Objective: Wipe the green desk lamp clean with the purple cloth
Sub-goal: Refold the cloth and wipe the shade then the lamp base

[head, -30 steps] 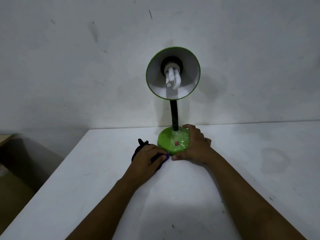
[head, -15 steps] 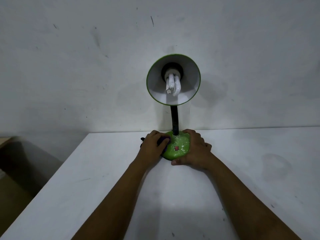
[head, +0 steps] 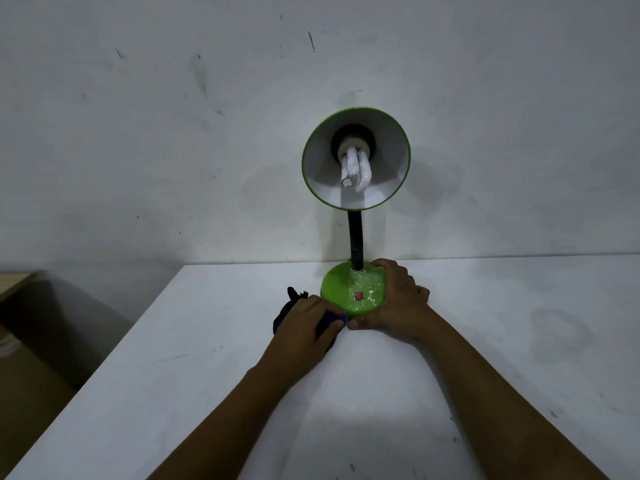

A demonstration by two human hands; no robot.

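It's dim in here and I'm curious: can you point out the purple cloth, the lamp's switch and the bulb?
purple cloth point(head: 334, 318): head view, bright fold under the left hand's fingertips.
switch point(head: 359, 296): head view, red button on the green base.
bulb point(head: 355, 168): head view, white tube inside the shade.

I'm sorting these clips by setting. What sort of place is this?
Probably a plain indoor room set up as a work spot, not clearly a home or office. A bare white table stands against a scuffed white wall, with only a green desk lamp on it and a cardboard box beside it.
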